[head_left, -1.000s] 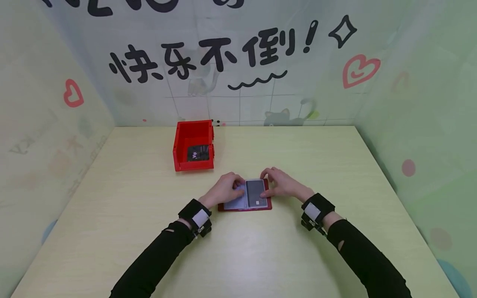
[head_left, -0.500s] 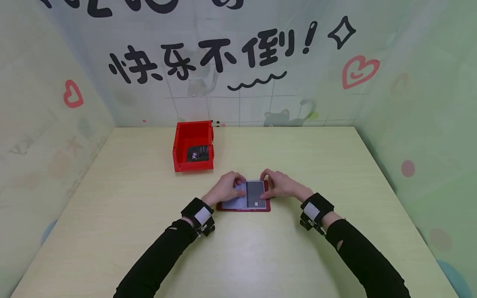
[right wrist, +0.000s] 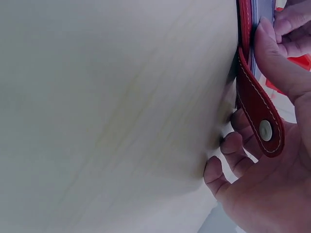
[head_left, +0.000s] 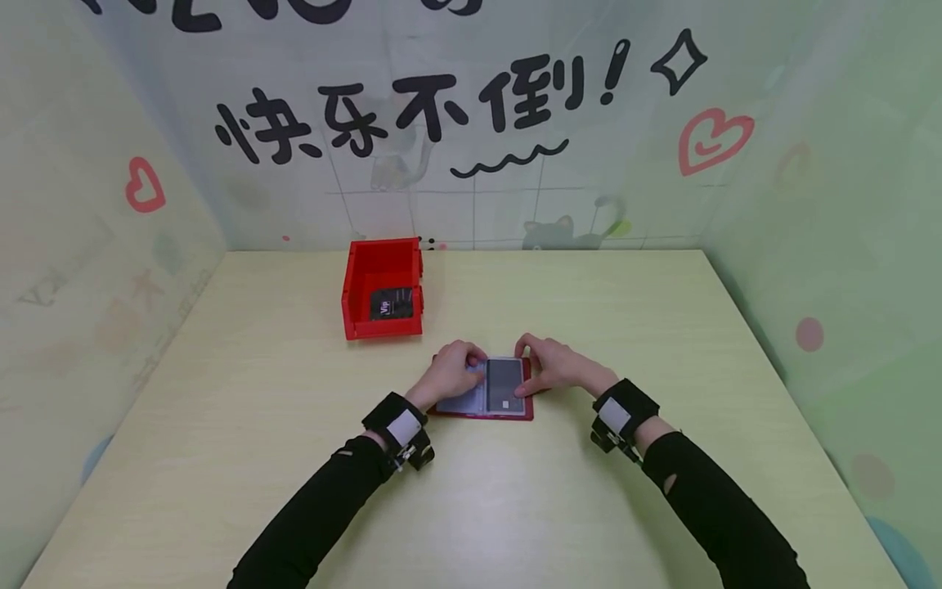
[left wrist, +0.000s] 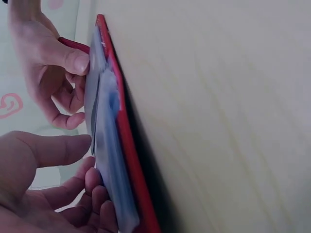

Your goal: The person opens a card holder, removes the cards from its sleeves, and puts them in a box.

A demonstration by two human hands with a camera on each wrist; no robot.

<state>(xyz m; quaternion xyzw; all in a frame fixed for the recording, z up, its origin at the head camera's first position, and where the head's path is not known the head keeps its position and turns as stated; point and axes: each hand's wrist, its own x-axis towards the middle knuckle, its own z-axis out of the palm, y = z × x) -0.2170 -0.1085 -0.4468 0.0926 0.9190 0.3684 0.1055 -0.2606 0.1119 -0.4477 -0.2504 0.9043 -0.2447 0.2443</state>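
Card holder (head_left: 486, 416), half a second on: left hand (head_left: 449, 374) has edged slightly inward, pinching the pages (head_left: 462, 402); right hand (head_left: 553, 365) clamps the holder's right side; dark card (head_left: 504, 381) unmoved, suggesting little advance.

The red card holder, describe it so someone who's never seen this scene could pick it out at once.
On the pale table, go from the red bin toward the person, to the left hand and right hand. Between them is the red card holder, spread open. Unlike the red bin, it has clear sleeves and a strap with a round silvery snap.
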